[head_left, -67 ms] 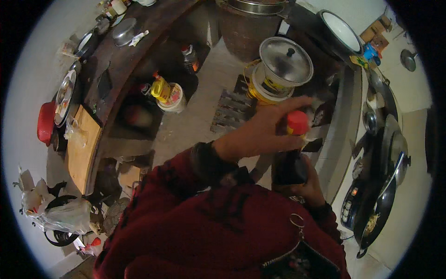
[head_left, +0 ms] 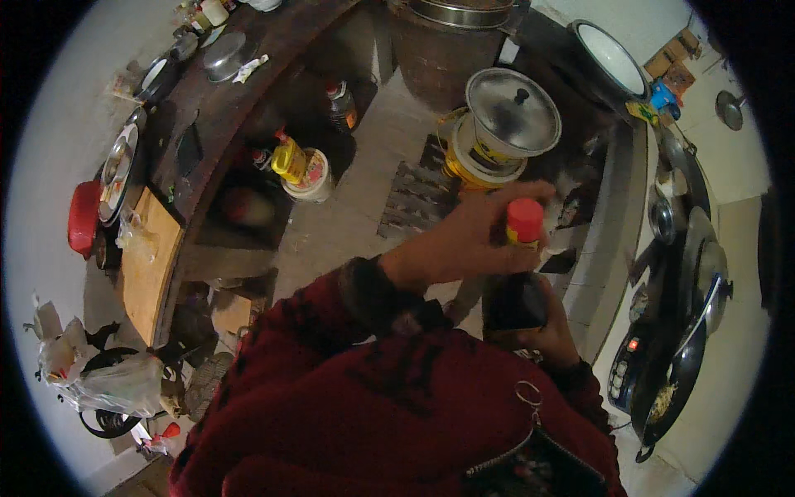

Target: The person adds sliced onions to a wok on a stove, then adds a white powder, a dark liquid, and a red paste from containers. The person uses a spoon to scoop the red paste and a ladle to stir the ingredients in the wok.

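Observation:
In front of my chest is a dark bottle (head_left: pixel 513 300) with a yellow neck and a red cap (head_left: pixel 524 220), standing roughly upright. My right hand (head_left: pixel 556 331) is closed round the bottle's lower part from the right. From the left, my left hand (head_left: pixel 455 238) curls about the top, its thumb across the neck and its fingers on the cap's far side. How firmly those fingertips press is hard to see.
Below the hands, a lidded pot (head_left: pixel 509 116) sits on a yellow bucket. To the left, a white tub (head_left: pixel 310 178) holds a yellow bottle. A wok (head_left: pixel 675 398) with food and a ladle stands right. A wooden board (head_left: pixel 147 265) lies on the left counter.
The red cap has shifted slightly left, closer in to my left palm, and shows sharper. My left fingers have come down a little; my right hand keeps its hold on the bottle.

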Motion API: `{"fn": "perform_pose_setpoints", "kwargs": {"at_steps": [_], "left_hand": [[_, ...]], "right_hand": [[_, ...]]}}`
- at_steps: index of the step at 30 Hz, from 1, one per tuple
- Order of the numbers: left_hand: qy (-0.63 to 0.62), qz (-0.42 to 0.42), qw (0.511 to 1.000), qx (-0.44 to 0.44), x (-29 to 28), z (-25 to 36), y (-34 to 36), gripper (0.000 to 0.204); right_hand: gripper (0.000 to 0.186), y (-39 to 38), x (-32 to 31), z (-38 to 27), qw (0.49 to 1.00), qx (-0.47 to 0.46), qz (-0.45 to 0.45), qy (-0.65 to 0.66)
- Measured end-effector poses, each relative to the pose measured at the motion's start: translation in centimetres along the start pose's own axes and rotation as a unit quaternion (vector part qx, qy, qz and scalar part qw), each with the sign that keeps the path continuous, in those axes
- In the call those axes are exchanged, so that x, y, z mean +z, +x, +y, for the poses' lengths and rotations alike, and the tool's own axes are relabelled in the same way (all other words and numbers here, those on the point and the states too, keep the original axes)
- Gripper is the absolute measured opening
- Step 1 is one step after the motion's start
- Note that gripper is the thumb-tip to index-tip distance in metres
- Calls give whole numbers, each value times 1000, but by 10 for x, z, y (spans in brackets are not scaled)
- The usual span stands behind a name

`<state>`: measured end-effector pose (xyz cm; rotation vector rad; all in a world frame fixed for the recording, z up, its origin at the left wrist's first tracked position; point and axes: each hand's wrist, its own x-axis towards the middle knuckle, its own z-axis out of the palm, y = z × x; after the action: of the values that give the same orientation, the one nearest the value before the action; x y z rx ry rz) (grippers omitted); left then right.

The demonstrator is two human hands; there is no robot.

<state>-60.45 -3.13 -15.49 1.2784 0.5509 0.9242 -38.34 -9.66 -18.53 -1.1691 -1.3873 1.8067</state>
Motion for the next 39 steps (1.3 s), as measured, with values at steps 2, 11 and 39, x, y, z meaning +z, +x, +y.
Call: {"fn": "perform_pose_setpoints", "kwargs": {"at_steps": [2,11,39], "left_hand": [[-25,-23,998,-46,-7,-1,-5,58],[35,77,993,-85,-4,-4,-2,39],[204,249,947,-7,-226,43,-162,19]], "right_hand": [[84,15,5,2,1000,-1,-19,0],[82,69,-17,25,982,-45,-183,6],[70,219,164,-8,952,-15,-209,-224]]}}
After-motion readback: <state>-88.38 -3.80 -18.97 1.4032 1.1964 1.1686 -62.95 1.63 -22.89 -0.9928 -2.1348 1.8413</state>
